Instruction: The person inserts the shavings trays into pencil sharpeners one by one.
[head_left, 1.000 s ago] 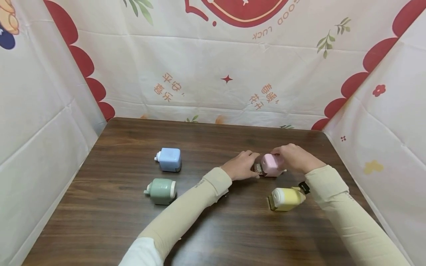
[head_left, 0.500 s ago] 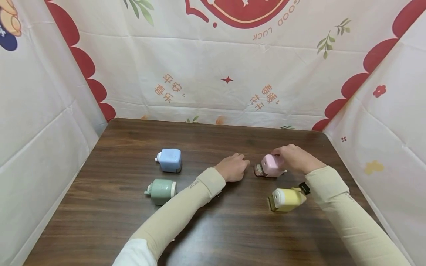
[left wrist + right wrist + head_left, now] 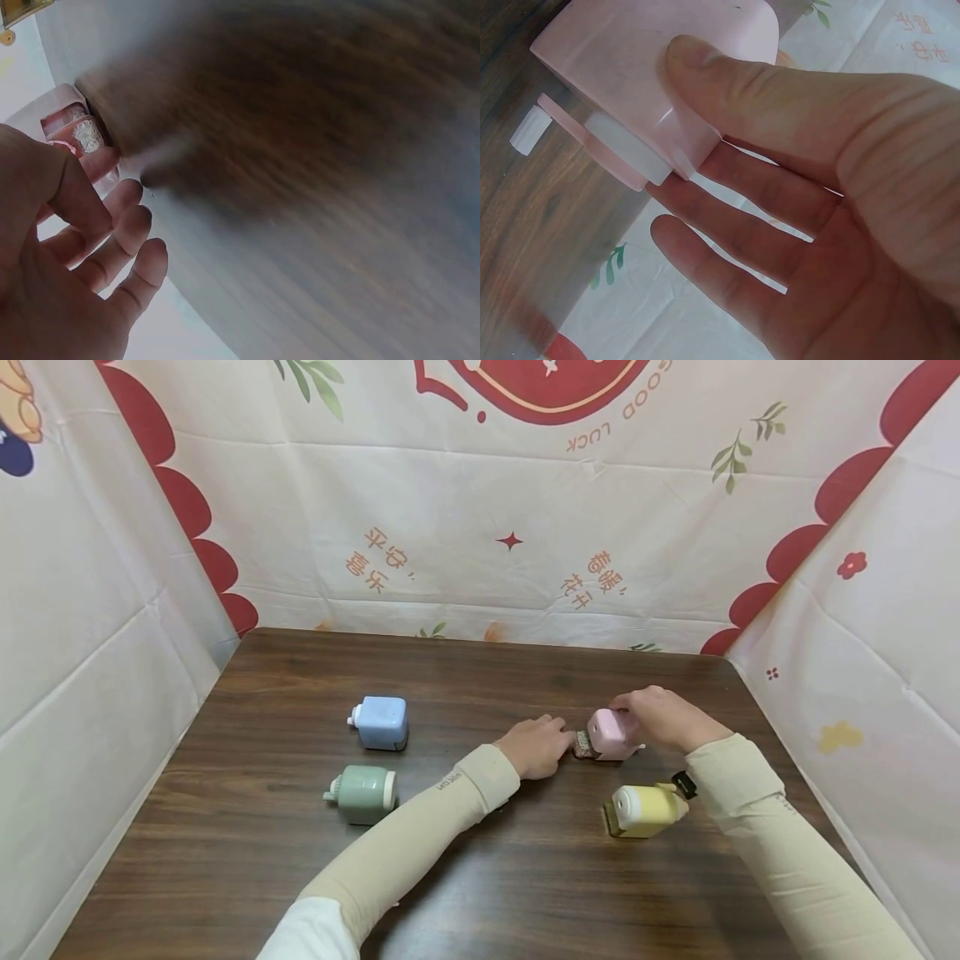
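A pink hand-crank pencil sharpener [image 3: 610, 732] stands toward the right of the table. Its shavings drawer [image 3: 583, 745] sticks out to the left, with pale, speckled shavings [image 3: 88, 136] inside. My right hand [image 3: 662, 717] holds the sharpener's body from the right, thumb on one face and fingers on the opposite side, as the right wrist view shows. The white-and-pink crank [image 3: 622, 146] is just beyond those fingers. My left hand [image 3: 534, 747] is at the drawer's left end, its index fingertip at or against it. The other left fingers are loosely bent and hold nothing.
A yellow sharpener [image 3: 648, 811] stands in front of the pink one, near the right forearm. On the left are a blue sharpener [image 3: 384, 723] and a green sharpener [image 3: 366, 794]. Printed cloth [image 3: 480, 493] hangs around the brown table [image 3: 465, 672].
My left hand drew away leftward from the drawer, then came back to its end. The right hand has stayed on the pink sharpener, which has not visibly moved.
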A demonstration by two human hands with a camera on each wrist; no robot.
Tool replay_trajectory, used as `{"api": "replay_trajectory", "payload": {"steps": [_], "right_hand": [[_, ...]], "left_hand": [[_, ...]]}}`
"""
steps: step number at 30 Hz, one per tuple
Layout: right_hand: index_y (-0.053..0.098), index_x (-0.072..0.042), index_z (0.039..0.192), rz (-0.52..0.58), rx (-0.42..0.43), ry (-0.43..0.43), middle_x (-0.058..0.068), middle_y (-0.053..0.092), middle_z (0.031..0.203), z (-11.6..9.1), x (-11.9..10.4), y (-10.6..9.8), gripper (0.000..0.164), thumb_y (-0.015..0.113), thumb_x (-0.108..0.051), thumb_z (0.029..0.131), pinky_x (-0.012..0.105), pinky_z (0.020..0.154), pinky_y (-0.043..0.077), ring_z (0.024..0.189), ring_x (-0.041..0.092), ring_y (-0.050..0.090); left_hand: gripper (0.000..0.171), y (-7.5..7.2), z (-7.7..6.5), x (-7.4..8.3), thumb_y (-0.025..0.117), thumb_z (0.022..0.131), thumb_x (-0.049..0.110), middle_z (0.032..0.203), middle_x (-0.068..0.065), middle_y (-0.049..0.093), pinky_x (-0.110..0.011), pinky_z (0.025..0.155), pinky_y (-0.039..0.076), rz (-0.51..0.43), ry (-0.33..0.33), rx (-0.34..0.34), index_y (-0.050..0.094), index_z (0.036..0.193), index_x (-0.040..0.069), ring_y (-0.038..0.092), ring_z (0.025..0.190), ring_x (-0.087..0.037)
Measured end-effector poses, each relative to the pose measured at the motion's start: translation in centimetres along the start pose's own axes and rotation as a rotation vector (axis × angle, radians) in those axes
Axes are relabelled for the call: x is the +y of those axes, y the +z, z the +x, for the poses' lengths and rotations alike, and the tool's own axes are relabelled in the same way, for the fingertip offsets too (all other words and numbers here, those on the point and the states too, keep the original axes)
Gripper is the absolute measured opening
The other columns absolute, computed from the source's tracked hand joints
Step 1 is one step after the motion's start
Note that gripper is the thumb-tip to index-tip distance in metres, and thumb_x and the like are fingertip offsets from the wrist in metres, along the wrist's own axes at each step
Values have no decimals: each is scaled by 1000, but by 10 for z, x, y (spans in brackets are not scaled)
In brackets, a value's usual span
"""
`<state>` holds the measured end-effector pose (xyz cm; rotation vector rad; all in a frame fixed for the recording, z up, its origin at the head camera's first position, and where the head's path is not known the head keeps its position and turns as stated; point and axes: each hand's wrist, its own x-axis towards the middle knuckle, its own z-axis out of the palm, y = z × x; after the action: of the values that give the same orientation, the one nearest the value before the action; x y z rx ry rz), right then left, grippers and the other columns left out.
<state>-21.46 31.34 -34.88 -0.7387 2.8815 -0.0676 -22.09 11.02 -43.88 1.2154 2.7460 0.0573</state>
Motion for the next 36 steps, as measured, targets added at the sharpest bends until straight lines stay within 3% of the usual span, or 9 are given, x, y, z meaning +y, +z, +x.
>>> {"api": "replay_trajectory", "payload": {"steps": [8,19,36], "right_hand": [[69,5,109,-22,14,-9,22,73,99,1,0,1,45,81,1,66,52,73,56,83,31,65],[70,4,108,-26,12,-10,21,73,98,1,-1,0,45,81,1,65,50,72,56,82,30,64],[70,4,107,-32,25,-26,21,74,98,1,0,0,43,81,1,65,50,72,56,82,30,65]], "left_hand": [[39,1,3,5,43,101,19,139,-2,51,-35,98,51,43,16,1,52,139,16,48,119,-18],[32,-1,6,20,41,101,18,127,3,57,-32,90,55,57,42,59,60,126,16,51,110,-14],[30,1,12,26,41,101,19,128,4,56,-31,90,54,58,21,51,60,124,17,50,110,-14]]}}
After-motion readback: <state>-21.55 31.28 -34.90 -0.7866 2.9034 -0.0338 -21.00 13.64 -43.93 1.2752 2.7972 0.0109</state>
